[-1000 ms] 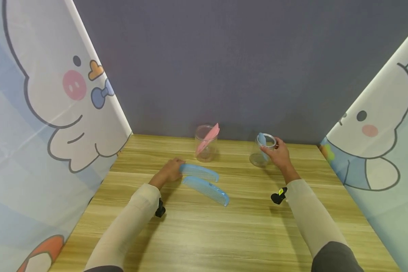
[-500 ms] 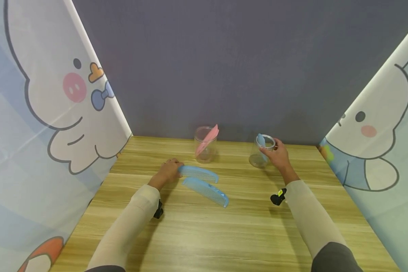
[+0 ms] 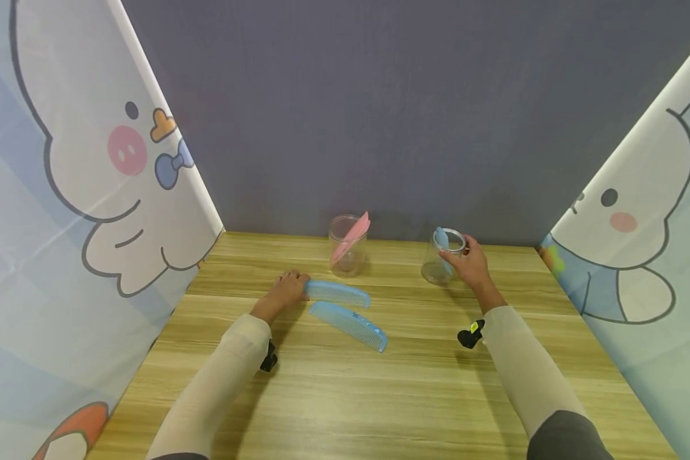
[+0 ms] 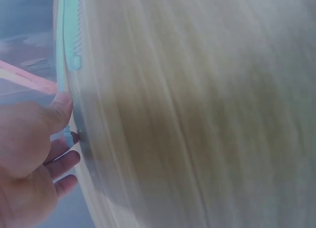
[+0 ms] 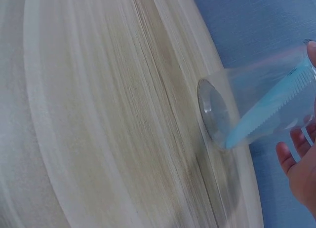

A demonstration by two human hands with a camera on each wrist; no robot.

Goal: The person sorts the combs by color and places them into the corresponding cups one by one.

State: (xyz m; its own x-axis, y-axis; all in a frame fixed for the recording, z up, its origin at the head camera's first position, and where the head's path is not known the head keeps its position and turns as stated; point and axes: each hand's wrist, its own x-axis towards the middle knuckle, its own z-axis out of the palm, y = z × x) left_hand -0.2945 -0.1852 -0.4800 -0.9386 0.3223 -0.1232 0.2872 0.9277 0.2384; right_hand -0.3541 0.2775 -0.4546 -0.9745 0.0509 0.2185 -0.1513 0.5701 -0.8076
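My left hand pinches the left end of a blue comb between thumb and fingers, close to the tabletop. In the left wrist view, the thumb lies on the near side of this comb. Just in front lies a second blue comb, flat on the table. At the right, my right hand grips the rim of a clear jar. Inside that jar leans another blue comb, its teeth visible through the wall. The right thumb is only partly in the right wrist view.
A second clear jar stands at the back middle, with pink combs leaning in it and rising past its rim. A dark wall runs along the back edge of the wooden table. Printed cartoon panels flank both sides.
The combs and jars keep their places. My left hand stays at the comb's end with slight finger shifts, and my right hand keeps holding the jar. The head view tilts very slightly.
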